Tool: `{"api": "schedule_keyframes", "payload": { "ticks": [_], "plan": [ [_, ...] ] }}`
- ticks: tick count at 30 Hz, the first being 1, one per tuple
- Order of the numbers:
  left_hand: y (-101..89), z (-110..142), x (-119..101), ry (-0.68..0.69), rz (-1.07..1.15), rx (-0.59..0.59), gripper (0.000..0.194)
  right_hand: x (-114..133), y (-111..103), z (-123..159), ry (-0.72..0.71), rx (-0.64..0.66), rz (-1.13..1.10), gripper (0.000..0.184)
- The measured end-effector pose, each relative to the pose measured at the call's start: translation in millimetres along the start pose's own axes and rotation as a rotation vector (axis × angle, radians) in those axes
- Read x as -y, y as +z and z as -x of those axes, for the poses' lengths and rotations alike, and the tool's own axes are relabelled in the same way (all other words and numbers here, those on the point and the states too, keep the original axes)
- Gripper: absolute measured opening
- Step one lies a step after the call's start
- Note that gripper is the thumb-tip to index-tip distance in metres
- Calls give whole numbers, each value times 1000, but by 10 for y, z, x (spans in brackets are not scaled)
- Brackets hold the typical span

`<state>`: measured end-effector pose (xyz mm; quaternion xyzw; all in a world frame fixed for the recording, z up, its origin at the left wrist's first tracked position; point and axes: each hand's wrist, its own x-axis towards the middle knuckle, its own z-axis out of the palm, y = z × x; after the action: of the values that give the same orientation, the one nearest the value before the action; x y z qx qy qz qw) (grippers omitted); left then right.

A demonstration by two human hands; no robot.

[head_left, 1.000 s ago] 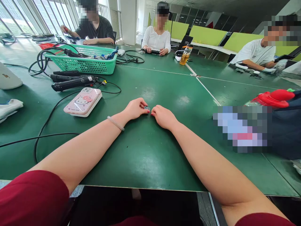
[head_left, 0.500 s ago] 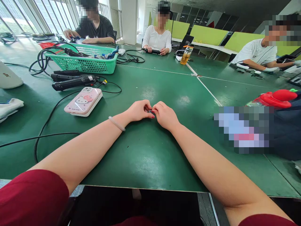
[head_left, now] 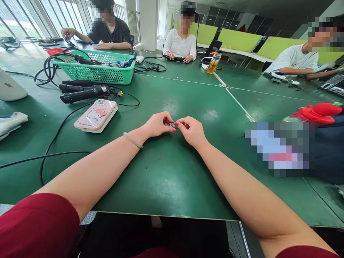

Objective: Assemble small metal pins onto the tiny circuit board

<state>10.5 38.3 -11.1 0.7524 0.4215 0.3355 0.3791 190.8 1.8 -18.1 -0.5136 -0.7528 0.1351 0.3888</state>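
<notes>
Over the green table (head_left: pixel 166 172), both my hands meet around a small silvery metallic piece (head_left: pixel 172 125), too small to name. My left hand (head_left: pixel 158 123) pinches it between thumb and fingers, and a pale bangle circles that wrist. On the piece's right side, the thumb and index finger of my right hand (head_left: pixel 192 129) are pressed together at its edge. The fingers hide part of the piece. Left of my hands lies a pink-and-white boxy device (head_left: pixel 96 115) with a cartoon cat on it.
Black wand-like tools (head_left: pixel 84 94) with cables lie at the left, before a green basket (head_left: pixel 102 71) of tools. A drink bottle (head_left: pixel 214 62) stands farther back. Red and blurred items (head_left: pixel 317 113) lie at right. Three people sit around the table.
My right hand has shifted slightly right and its fingers have opened out a little, so more of the silvery piece shows. The person at far left has moved a hand outward.
</notes>
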Motion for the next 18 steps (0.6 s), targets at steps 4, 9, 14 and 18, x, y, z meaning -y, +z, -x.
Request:
{"api": "schedule_keyframes", "payload": {
  "ticks": [4,9,14,18],
  "plan": [
    [5,-46,74,-101,100,-83,29,-50,8,-4,18,7,43,25],
    [8,-88,148,-162,123,-182,27,-4,61,14,-17,172,195,22],
    [7,-81,141,-160,98,-151,27,54,123,-11,-60,247,285,17],
    [7,-76,123,-136,82,-129,29,28,97,-35,-19,197,246,16]
  ]
}}
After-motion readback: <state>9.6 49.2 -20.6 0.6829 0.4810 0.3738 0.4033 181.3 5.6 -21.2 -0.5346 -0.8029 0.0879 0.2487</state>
